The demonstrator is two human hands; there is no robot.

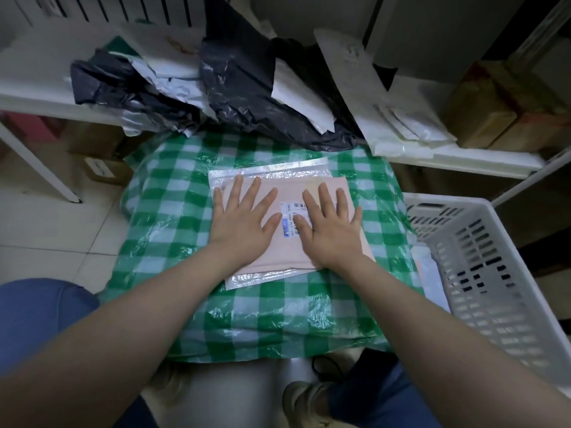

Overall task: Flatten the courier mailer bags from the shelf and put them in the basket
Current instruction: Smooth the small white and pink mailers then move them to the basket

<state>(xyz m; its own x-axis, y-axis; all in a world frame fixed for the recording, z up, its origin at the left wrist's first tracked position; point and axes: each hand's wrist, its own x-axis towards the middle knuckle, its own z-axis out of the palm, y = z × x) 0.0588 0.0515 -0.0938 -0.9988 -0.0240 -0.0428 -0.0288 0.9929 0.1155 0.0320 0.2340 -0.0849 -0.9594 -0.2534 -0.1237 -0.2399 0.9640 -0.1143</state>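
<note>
From the head camera, both forearms reach straight forward from the lower corners of the picture, bare, nearly parallel and angled slightly toward each other. The left hand (244, 217) lies palm down with its fingers straight and spread apart, pressing on the left half of a pink mailer bag (287, 254). The right hand (332, 227) lies the same way, flat and fanned, on the bag's right half, its thumb and first fingers covering part of a white shipping label (289, 220). Neither hand grips anything; both only press. The pink bag lies flat on a clear bubble mailer (268, 169), whose silvery border shows past it at the far and near sides. Both rest in the middle of the bench (173, 211), which is covered with a green-and-white checked plastic sheet. Beyond the bench's far edge, a white shelf (46, 100) carries a crumpled heap of black and white mailer bags (241, 81), some spilling over the bench's far edge. Just beside the bench's right edge stands a white slotted basket (482, 242) with a pale flat mailer (429, 273) lying inside against its near-left wall.
</note>
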